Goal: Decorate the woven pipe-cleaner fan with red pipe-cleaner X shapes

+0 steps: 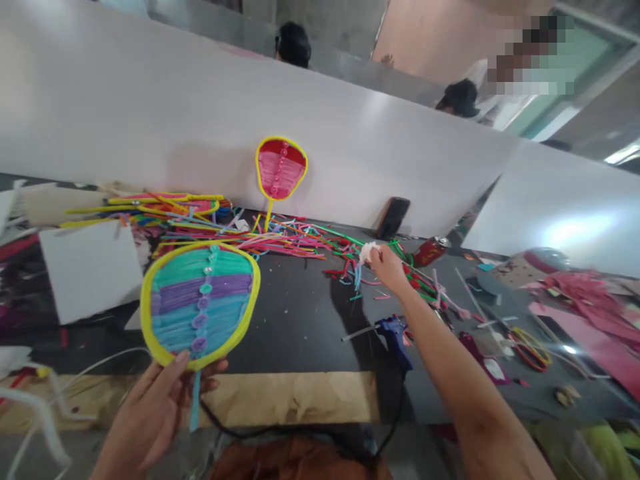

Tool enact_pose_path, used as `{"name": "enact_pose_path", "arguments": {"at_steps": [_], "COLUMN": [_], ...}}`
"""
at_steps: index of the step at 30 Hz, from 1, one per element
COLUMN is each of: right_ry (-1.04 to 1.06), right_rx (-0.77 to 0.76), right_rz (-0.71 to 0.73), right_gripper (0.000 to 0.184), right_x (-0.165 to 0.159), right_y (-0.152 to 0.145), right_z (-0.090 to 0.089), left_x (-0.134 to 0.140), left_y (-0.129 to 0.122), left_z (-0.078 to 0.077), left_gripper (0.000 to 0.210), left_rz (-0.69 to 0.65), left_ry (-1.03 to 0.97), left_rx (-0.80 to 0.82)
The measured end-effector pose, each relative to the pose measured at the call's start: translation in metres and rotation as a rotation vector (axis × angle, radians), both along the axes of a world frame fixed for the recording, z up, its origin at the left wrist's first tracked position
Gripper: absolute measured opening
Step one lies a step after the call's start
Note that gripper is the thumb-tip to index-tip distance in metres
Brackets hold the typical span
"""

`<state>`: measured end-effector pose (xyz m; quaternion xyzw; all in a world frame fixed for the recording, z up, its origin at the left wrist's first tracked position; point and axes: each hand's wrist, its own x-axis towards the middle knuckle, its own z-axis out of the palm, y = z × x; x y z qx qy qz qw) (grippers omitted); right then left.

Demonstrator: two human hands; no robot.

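My left hand [165, 393] grips the lower rim of a hand fan [200, 310], thumb in front and fingers behind. The fan has a yellow border, bands of green, purple and blue, a column of small round pieces down its middle, and a short blue handle. Out over the far side of the table, my right hand [389, 267] is closed on a crumpled white wad [370, 253], perhaps tissue. Loose pipe cleaners [300, 240] in many colours lie around and left of that hand. A blue glue gun [395, 337] rests nearer to me, below the right hand.
A pink and red fan [281, 170] stands against the white partition [150, 120]. A phone [393, 218] leans there too, near a red can [431, 251]. Scissors [530, 350] lie on the right. Brown paper [300, 399] lines the front edge; a black cable crosses it. People's heads show beyond the partition.
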<state>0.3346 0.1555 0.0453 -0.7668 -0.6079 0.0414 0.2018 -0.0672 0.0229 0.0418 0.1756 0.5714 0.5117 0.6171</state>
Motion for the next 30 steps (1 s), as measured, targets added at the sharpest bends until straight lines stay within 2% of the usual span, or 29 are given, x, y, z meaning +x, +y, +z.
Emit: {"name": "enact_pose_path", "arguments": {"at_steps": [4,10,13,16,19,22,24,26,30], "right_ry": [0.078,0.122,0.090,0.025,-0.053,-0.120,-0.147,-0.155,-0.127], "right_rx": [-0.012,-0.119,-0.139,-0.140,-0.156,-0.173,-0.184,-0.199,-0.223], "right_rz": [0.130,0.480,0.607,0.645,0.656,0.710,0.780,0.873,1.029], "right_gripper": [0.028,0.033,0.035,0.037,0.035,0.028,0.026,0.026,0.028], "right_x": [-0.013,-0.088,-0.125,-0.153,-0.173,-0.185,-0.187,-0.183,-0.154], "right_y": [-0.016,-0.020,-0.003,0.024,0.049,0.059,0.053,0.033,-0.041], "right_z": [-0.005,-0.021,-0.024,-0.027,-0.032,-0.038,-0.040,-0.041,-0.045], "left_x": [-0.010,-0.019,-0.020,-0.021,-0.022,-0.023,-0.023,-0.022,-0.020], "left_y": [0.003,-0.004,-0.009,-0.014,-0.020,-0.025,-0.027,-0.028,-0.026], "left_z": [0.009,0.013,0.016,0.016,0.015,0.014,0.014,0.013,0.009], "left_gripper": [0.062,0.041,0.043,0.044,0.046,0.049,0.051,0.051,0.044], "left_rz": [0.076,0.150,0.171,0.186,0.185,0.162,0.150,0.151,0.131], "left_ry": [-0.028,0.019,0.014,0.017,0.014,0.016,0.018,0.021,0.006], "left_rx": [0.094,0.190,0.207,0.200,0.179,0.174,0.174,0.167,0.139]}}
